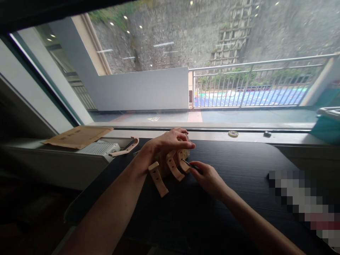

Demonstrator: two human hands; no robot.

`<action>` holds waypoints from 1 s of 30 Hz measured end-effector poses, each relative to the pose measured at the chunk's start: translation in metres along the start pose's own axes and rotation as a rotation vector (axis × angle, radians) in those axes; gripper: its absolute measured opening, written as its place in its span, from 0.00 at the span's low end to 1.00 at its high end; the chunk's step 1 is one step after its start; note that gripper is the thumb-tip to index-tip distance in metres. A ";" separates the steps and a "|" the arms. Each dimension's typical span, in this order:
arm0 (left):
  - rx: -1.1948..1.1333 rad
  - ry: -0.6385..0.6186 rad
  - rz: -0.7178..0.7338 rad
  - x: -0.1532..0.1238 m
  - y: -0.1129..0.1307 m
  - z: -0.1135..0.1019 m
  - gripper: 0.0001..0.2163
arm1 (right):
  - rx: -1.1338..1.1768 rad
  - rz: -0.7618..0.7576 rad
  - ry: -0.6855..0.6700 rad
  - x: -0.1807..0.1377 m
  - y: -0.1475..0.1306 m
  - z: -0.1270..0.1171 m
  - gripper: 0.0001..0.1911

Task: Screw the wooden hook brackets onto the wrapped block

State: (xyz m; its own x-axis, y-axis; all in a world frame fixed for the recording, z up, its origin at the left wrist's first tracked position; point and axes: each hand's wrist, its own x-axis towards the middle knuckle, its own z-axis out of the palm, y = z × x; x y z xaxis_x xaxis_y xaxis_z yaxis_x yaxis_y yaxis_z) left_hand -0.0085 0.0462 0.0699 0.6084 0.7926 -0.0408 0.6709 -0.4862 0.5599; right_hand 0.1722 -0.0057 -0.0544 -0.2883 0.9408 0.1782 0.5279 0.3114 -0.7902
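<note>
My left hand is closed over the top of a tan block, its fingers curled over the far side; the hand and forearm hide most of the block. Against the block's near side lean curved wooden pieces with holes: one on the left, one in the middle, one on the right. Between the fingers of my right hand is a slim dark-handled tool with a thin shaft. Its tip meets the right wooden piece near a hole; the exact kind of tool is unclear.
Another curved wooden piece lies at the black table's left edge, beside a white ribbed unit and brown cardboard. On the window sill are a tape roll and a small dark object. A pixelated area covers the right.
</note>
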 end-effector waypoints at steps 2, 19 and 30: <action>-0.016 0.004 -0.002 0.001 0.001 0.000 0.22 | -0.217 -0.051 0.058 -0.004 -0.002 -0.003 0.22; -0.021 -0.014 0.008 -0.001 0.009 0.000 0.23 | -0.813 -0.337 0.137 -0.013 -0.008 0.002 0.14; -0.035 -0.025 -0.020 -0.007 0.011 -0.002 0.22 | -0.698 -0.269 0.127 -0.015 -0.013 -0.004 0.14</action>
State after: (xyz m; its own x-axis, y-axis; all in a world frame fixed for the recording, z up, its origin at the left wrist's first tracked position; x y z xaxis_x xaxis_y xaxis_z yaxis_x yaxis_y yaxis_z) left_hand -0.0061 0.0358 0.0779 0.6057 0.7923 -0.0731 0.6683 -0.4566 0.5873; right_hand 0.1734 -0.0237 -0.0445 -0.4066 0.8153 0.4123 0.8477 0.5049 -0.1625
